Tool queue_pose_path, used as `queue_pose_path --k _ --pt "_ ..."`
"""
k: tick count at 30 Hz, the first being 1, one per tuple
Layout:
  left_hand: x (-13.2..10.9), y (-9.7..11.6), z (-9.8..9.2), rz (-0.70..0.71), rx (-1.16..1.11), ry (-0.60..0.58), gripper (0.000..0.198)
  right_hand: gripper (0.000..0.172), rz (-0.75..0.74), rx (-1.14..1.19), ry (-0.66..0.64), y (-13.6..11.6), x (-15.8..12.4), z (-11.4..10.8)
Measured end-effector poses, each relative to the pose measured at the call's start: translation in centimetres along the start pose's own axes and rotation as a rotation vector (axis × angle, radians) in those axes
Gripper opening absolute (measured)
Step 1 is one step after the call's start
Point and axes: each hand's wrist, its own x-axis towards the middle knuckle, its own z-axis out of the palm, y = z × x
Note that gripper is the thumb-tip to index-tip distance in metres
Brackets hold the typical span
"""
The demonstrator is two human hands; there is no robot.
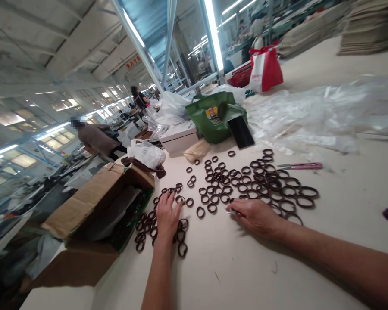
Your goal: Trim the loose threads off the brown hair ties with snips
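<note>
- The right hand (257,216), right of the frame's centre, has its fingers curled and drawn together; a small whitish scrap shows at the fingertips, but I cannot tell whether it is pinched.
- The left hand (167,215), lower centre-left, lies palm down with its fingers loosely spread over a cluster of small, dark brown, glossy rings (144,224).
- These rings are thin-walled, some nearly round, others oval; many overlap, and light catches their edges.
- A larger spread of matching dark brown rings (274,185) fills the centre-right, single at its left side, heaped and looking wider at its right.
- All of them lie on a smooth, off-white tabletop (213,275).
- Pink-handled metal snips (302,166) lie just beyond the heap's right side.
- An open brown cardboard box (80,202) stands at lower left.
- A shiny green bag (210,122) sits at upper centre.
</note>
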Motion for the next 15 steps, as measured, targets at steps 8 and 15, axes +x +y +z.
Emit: queue_pose_path --k 8,15 --pt "0.9 -1.6 1.7 -0.021 0.037 -0.175 0.041 0.02 0.018 0.015 -0.024 0.2 -0.1 0.2" --pt "1.8 -3.9 0.3 0.081 -0.012 -0.076 0.048 0.018 0.05 -0.014 -0.012 -0.3 0.2 0.3"
